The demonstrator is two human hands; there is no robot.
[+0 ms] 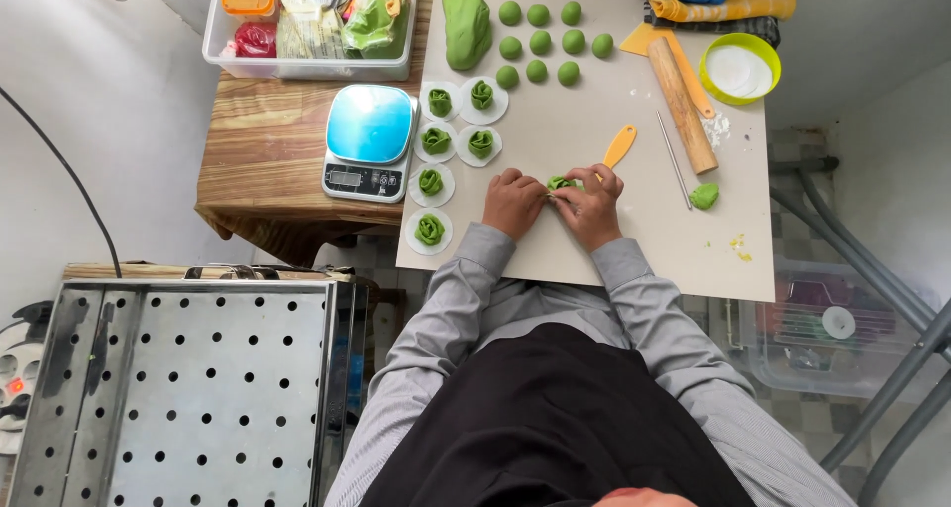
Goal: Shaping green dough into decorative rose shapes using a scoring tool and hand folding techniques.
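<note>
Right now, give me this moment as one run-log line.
left hand: pinching green dough piece | right hand: pinching same | shaped pieces on white rounds, left | dough balls ahead

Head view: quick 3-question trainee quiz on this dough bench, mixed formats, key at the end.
1. True or false: both hands pinch the same green dough piece.
2. How many shaped pieces sit on white rounds left of the hands? A) four B) six C) nine
3. What lies on the board right of the rolling pin, near its lower end?

Key
1. True: left hand and right hand meet on it.
2. B, six, beside the scale.
3. A small green dough lump.
</note>
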